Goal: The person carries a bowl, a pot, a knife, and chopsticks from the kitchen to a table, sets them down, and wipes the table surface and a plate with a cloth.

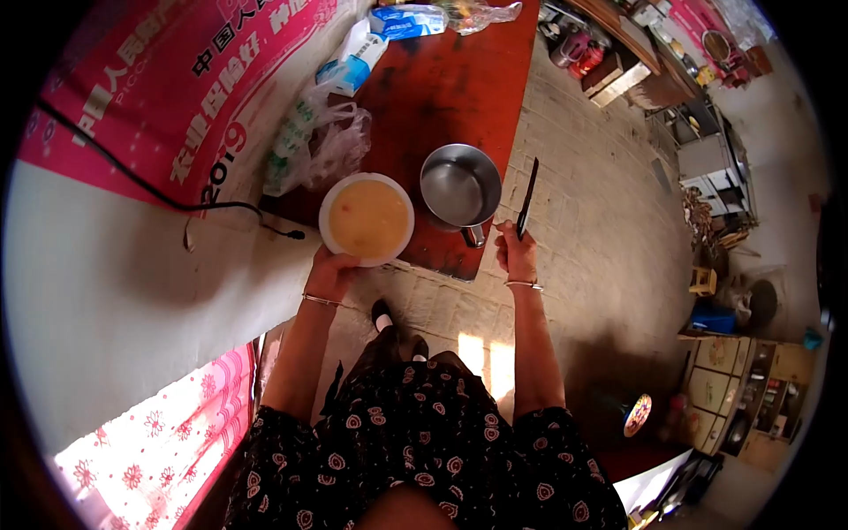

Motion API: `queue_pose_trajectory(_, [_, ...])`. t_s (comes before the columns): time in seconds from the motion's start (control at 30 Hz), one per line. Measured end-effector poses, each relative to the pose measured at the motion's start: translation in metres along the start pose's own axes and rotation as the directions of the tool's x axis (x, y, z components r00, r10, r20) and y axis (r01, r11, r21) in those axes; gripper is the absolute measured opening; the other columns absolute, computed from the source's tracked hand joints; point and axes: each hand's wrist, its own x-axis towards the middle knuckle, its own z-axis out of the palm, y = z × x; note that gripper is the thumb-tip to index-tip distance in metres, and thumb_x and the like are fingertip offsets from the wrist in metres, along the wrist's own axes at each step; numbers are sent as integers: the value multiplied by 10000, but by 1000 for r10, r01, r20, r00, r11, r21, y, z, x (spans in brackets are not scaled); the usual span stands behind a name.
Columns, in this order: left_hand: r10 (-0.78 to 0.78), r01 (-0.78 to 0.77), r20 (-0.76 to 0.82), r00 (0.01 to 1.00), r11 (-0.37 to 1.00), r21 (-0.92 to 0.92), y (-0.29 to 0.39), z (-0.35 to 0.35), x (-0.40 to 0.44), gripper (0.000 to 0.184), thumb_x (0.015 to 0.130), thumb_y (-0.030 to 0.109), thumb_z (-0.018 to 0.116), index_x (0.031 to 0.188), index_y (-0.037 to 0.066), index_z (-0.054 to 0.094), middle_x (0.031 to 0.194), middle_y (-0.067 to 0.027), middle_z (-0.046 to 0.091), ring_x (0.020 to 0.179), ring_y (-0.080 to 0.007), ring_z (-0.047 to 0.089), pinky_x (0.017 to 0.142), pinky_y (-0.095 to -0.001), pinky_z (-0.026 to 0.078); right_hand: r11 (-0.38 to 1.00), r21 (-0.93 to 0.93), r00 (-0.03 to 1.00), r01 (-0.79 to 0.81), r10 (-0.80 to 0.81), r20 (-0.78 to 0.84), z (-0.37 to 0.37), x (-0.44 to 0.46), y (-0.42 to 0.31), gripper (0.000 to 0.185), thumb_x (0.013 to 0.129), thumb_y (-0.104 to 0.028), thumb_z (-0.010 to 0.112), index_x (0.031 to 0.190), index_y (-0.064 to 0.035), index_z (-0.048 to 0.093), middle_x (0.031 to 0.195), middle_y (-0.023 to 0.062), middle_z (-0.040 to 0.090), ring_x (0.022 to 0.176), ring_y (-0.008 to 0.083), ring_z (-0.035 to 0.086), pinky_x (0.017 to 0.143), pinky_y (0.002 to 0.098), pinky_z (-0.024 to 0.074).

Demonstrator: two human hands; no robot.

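My left hand (pixel 332 274) is closed on the near rim of a white bowl (pixel 412 231), which holds a pale yellow-orange liquid (pixel 366 219). The bowl is at the table's near left corner; whether it rests there or is held up I cannot tell. Just right of it, a steel pot (pixel 460 186) with a short handle (pixel 474 236) stands on the red table (pixel 442 88). Past the table's right edge, my right hand (pixel 515 251) grips a long thin black utensil (pixel 528 199) pointing away from me. Its exact kind is unclear.
Clear plastic bags (pixel 336 141) and blue-and-white packets (pixel 355 62) lie along the table's left side. A black cable (pixel 159 190) hangs across the postered wall. Paved floor (pixel 601 203) stretches to the right, with a wooden stool (pixel 703 281) and cabinets (pixel 720 367) beyond.
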Motion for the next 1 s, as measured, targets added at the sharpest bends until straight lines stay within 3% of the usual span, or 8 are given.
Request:
queue_pose_trajectory(0.17, [-24, 24, 43, 999, 1000, 14, 6, -5, 13, 592, 722, -48, 571, 1271, 47, 372, 1205, -113, 507, 1073, -287, 538, 836, -426, 513, 746, -622, 939, 240, -340, -45, -9, 41, 0, 320, 730, -302, 688, 779, -9, 570, 563, 111, 523, 539, 193, 545, 541, 351, 431])
queue_pose_trajectory(0.27, [-53, 53, 76, 996, 999, 0, 11, -6, 21, 538, 780, -36, 572, 1271, 62, 378, 1210, -92, 499, 1082, -260, 528, 834, -403, 509, 589, -741, 910, 322, -408, 71, -5, 67, -10, 311, 731, -285, 683, 821, -5, 584, 623, 137, 574, 589, 226, 586, 563, 343, 443])
queue_pose_trajectory(0.5, [63, -54, -56, 996, 988, 142, 10, 17, 17, 498, 839, 42, 562, 1285, 44, 342, 1187, -109, 517, 1057, -268, 549, 880, -430, 490, 740, -283, 790, 610, -539, 292, 8, 137, 14, 436, 757, -25, 628, 1180, -64, 530, 1052, 132, 619, 893, 234, 620, 757, 301, 498])
queue_pose_trajectory(0.6, [43, -29, -76, 996, 983, 181, 12, 17, 5, 498, 839, 51, 560, 1285, 28, 338, 1170, -118, 523, 1048, -275, 554, 878, -432, 489, 851, -180, 863, 493, -451, 229, 14, 123, -3, 465, 745, -24, 629, 1195, -64, 518, 1096, 126, 603, 919, 217, 612, 741, 287, 494])
queue_pose_trajectory(0.73, [-123, 139, -74, 990, 951, 276, -10, 11, -21, 508, 795, 28, 579, 1257, -17, 371, 1117, -190, 533, 1000, -320, 575, 843, -429, 509, 779, -351, 841, 520, -538, 53, -7, 114, 17, 494, 711, -37, 646, 1189, -71, 528, 1106, 101, 599, 965, 204, 598, 728, 277, 490])
queue_pose_trajectory(0.83, [-299, 328, -136, 945, 840, 432, -54, 3, -33, 529, 787, 45, 613, 1247, -63, 374, 1034, -192, 563, 873, -308, 617, 788, -397, 532, 855, -331, 894, 399, -443, -67, -51, 111, 46, 384, 733, -73, 640, 1113, -79, 586, 946, 98, 630, 818, 202, 610, 677, 286, 488])
queue_pose_trajectory(0.93, [-289, 242, -102, 952, 506, 828, -126, -9, -25, 548, 739, 190, 684, 1192, -35, 473, 906, -127, 625, 775, -179, 601, 670, -298, 510, 835, -397, 889, 381, -449, -90, -112, 99, 66, 234, 759, -119, 619, 989, -77, 633, 738, 97, 620, 649, 184, 595, 591, 290, 469])
queue_pose_trajectory(1.0, [-275, 120, -33, 961, 306, 945, -178, 0, -16, 520, 756, 255, 676, 1166, -19, 507, 969, -126, 635, 890, -197, 611, 790, -302, 485, 842, -457, 922, 285, -371, -109, -160, 92, 76, 173, 792, -111, 620, 953, -57, 647, 710, 39, 631, 615, 91, 560, 557, 243, 454])
